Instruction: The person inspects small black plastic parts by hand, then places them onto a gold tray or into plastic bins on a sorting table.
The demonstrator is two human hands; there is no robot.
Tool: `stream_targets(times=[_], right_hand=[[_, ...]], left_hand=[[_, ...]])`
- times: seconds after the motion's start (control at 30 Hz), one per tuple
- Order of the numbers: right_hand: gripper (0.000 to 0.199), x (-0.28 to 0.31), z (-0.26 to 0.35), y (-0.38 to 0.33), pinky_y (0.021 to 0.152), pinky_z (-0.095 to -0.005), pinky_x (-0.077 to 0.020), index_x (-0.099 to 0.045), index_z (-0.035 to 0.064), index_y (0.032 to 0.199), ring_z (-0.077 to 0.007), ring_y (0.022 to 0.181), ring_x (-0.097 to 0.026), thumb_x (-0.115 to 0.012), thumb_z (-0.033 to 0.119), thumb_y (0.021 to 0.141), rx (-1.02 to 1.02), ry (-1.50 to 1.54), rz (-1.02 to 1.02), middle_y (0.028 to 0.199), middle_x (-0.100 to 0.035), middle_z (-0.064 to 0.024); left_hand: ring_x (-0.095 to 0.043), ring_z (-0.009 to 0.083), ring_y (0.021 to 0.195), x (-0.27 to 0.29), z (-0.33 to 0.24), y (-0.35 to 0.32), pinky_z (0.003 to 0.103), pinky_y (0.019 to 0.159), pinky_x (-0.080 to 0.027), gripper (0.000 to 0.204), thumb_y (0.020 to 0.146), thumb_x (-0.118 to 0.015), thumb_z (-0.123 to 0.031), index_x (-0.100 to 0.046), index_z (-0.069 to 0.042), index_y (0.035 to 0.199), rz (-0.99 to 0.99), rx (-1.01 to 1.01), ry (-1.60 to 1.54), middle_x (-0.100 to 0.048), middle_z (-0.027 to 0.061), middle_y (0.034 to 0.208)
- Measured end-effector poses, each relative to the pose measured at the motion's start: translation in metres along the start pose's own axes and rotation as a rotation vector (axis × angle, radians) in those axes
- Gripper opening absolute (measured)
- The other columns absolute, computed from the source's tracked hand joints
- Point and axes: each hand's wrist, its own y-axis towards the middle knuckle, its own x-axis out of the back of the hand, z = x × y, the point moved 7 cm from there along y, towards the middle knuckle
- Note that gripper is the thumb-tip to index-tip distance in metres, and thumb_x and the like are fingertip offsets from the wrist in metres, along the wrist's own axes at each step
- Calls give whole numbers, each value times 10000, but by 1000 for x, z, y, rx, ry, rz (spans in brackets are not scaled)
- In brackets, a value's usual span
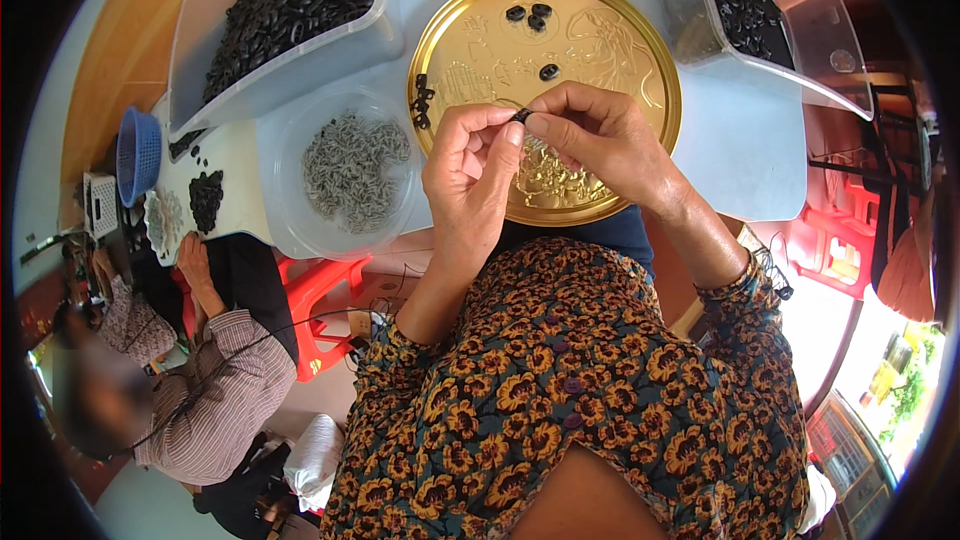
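Observation:
My left hand point(468, 175) and my right hand point(605, 145) meet over the near half of a round gold tray point(425, 50). Their thumbs and fingertips pinch one small black part point(522, 115) between them; its exact kind is mostly hidden by the fingers. Beneath my hands, many small shiny pieces point(550, 185) lie at the tray's near side. Farther up the tray are a few black oval pieces point(538, 18) and a single one point(549, 72). A short row of black pieces point(421, 102) lies along the left rim.
Left of the tray stands a round clear tub point(290, 210) of small grey metal pieces. Clear bins of black parts stand at the far left point(385, 0) and far right point(715, 0). A blue basket point(138, 155), a red stool point(325, 325) and a seated person point(225, 380) are leftward.

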Motion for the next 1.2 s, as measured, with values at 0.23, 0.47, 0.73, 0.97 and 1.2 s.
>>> stream_targets(times=[0.23,0.47,0.73,0.97,1.2], right_hand=[[179,7,-1,-11,641,-213,-492,-655,-13,992,-40,723,-592,-673,135,893,142,36,-126,806,-668,-27],[154,1,-11,-33,656,-233,-515,-627,-24,969,-77,746,-612,-654,112,904,101,-35,-138,799,-657,-49],[125,-15,-31,-57,718,-269,-564,-533,-45,962,-146,855,-670,-584,66,937,58,269,-97,847,-654,-120],[111,-18,-46,-64,688,-232,-533,-560,-21,958,-98,781,-632,-614,69,921,93,260,-220,870,-632,-74],[108,-7,-14,-58,616,-277,-518,-629,9,923,-166,707,-635,-684,74,857,291,-200,-225,838,-618,-84]], left_hand=[[-593,84,751,-8,-5,3,211,648,-482,147,927,-593,-32,-557,-3,1067,97,69,104,-605,46,896],[-582,78,747,-7,9,-11,213,663,-501,133,924,-585,-2,-561,14,1054,180,277,-6,-606,52,894],[-577,77,748,-8,24,-33,222,649,-499,126,922,-601,-22,-566,-3,1042,227,359,-98,-602,31,893],[-578,99,882,-5,19,-36,225,777,-487,153,900,-601,41,-599,21,1052,128,170,20,-592,62,1010],[-573,106,908,-2,11,-37,224,788,-480,174,901,-584,66,-593,35,1071,128,56,60,-581,77,1031]])
